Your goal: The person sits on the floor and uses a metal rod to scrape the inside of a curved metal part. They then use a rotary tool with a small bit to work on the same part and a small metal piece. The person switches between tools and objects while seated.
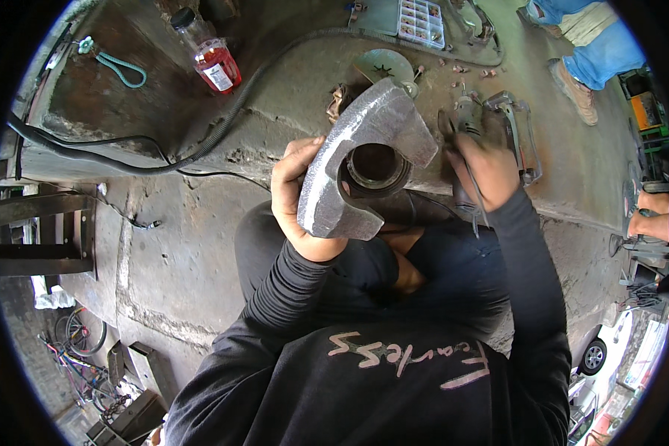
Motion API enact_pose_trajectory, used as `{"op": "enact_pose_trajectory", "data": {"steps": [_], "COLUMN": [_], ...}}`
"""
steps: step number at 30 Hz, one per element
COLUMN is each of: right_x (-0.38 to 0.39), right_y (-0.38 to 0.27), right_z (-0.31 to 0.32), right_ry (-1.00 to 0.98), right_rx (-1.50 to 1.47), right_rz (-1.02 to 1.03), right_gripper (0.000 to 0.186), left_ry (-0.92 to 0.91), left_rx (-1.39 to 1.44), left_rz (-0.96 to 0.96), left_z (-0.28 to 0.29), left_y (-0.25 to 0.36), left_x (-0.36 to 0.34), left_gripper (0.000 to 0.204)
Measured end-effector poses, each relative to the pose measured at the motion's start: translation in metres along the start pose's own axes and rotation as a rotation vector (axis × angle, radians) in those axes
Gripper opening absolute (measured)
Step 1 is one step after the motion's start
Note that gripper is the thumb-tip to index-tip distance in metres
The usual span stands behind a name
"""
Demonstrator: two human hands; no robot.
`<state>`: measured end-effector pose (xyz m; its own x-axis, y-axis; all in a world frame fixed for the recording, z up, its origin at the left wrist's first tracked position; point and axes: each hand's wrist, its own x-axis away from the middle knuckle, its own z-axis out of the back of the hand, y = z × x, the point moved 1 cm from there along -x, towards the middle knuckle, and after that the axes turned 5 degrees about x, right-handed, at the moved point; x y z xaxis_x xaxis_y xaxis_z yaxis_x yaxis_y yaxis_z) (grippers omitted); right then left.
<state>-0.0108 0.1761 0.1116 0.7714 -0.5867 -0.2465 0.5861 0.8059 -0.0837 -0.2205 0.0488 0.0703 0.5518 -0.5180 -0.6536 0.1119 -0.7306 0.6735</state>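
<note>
My left hand (299, 189) grips a heavy grey cast-metal brake caliper (390, 111) by its left side, thumb end hidden behind it. The caliper is held up over my crossed legs, tilted, with its round bore facing me. To its right, my right hand (489, 167) is closed round a thin dark rod-like tool (474, 186), apart from the caliper; its exact kind is unclear. Just beyond that hand lies a greenish hand-held power tool (468, 111), partly covered by it. A metal-framed clamp-like tool (524, 141) lies beside it.
A bottle of red liquid (219, 68) stands at the far left, near a corrugated hose (230, 123) crossing the floor. A round disc (385, 65), a compartment box of small parts (421, 24) and scattered small pieces lie ahead. Another person's boot (574, 91) is at far right.
</note>
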Motion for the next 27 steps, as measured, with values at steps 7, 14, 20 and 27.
{"op": "enact_pose_trajectory", "data": {"steps": [7,14,20,27], "right_x": [-0.069,-0.064,-0.049,-0.041], "right_y": [0.034,0.016,-0.045,-0.038], "right_z": [-0.051,-0.034,-0.037,-0.083], "right_ry": [-0.295,-0.451,-0.14,-0.181], "right_rx": [0.416,0.431,0.258,0.151], "right_rz": [0.099,-0.102,0.127,0.18], "right_gripper": [0.032,0.049,0.049,0.042], "left_ry": [0.093,0.227,0.275,0.355], "left_rx": [0.149,0.358,0.419,0.438], "left_rz": [0.126,0.216,0.227,0.144], "left_z": [0.012,0.033,0.052,0.052], "left_y": [-0.004,-0.006,-0.004,0.0], "left_x": [-0.001,-0.012,-0.017,-0.014], "left_gripper": [0.051,0.062,0.064,0.051]}}
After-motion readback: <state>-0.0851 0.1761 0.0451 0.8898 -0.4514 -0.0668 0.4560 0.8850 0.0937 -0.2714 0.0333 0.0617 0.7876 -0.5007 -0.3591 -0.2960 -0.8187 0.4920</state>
